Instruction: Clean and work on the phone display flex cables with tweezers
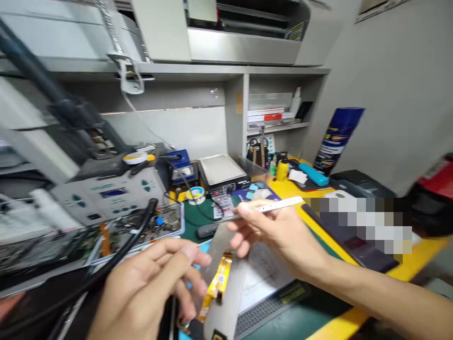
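Observation:
Between thumb and fingers, my right hand (pixel 272 231) holds a thin white stick-like tool (pixel 283 204), its far end pointing right. My left hand (pixel 159 278) hovers at the lower left, fingers curled loosely and apart, with nothing visible in them. Just right of its fingertips is an orange-yellow flex cable (pixel 220 278), lying over a grey flat panel (pixel 231 293). Part of the panel and cable is hidden behind the left fingers. Under the right hand lies a white sheet with faint lines (pixel 265 274).
A tray of small parts (pixel 166 219) and a grey control station (pixel 109 193) stand left. A black cable (pixel 138 236) arcs over the tray. Behind are a hot plate (pixel 222 170) and yellow bottle (pixel 282 170); a blue spray can (pixel 336 139) stands right. Green mat (pixel 283 326) covers the bench.

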{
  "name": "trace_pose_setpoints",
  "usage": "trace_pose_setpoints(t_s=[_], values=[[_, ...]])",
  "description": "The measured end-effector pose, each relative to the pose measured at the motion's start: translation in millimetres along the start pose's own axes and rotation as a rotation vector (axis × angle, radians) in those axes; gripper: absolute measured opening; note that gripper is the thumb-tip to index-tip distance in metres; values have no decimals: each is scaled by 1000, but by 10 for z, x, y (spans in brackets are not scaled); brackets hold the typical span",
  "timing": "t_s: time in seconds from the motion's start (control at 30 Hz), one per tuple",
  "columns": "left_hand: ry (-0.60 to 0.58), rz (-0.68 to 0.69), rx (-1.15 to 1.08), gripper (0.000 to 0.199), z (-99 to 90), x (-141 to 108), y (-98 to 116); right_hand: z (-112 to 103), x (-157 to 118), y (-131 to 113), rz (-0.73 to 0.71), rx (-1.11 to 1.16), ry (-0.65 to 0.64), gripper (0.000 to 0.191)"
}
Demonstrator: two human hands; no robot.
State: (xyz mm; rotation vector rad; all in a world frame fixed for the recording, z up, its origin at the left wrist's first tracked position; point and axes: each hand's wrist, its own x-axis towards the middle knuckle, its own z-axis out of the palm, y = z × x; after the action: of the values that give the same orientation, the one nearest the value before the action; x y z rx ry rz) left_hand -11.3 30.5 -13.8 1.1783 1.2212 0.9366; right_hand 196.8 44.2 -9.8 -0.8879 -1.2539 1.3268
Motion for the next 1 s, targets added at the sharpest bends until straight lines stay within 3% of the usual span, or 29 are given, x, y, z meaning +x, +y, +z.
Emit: trace_pose_setpoints(t_s=[0.1, 0.2, 0.33, 0.47, 0.63, 0.77, 1.0], values=[[12, 47, 7, 31, 53, -41, 64, -11, -9, 16, 104, 115, -62, 19], [53, 66, -4, 29, 76, -74, 76, 8, -75, 21, 128, 79, -59, 18], [63, 109, -20, 24, 97, -107, 64, 63, -186, 15, -23, -224, 39, 12], [65, 145, 33, 20, 121, -125, 89, 127, -234, 10, -301, -530, 123, 1], [112, 126, 73, 19, 125, -126, 123, 201, -239, -18, -552, -721, 177, 11], [154, 110, 30, 25, 126, -94, 120, 227, -237, -38, -626, -781, 192, 15], [151, 78, 2, 23, 155, -95, 115, 206, -239, -33, -607, -813, 204, 10]])
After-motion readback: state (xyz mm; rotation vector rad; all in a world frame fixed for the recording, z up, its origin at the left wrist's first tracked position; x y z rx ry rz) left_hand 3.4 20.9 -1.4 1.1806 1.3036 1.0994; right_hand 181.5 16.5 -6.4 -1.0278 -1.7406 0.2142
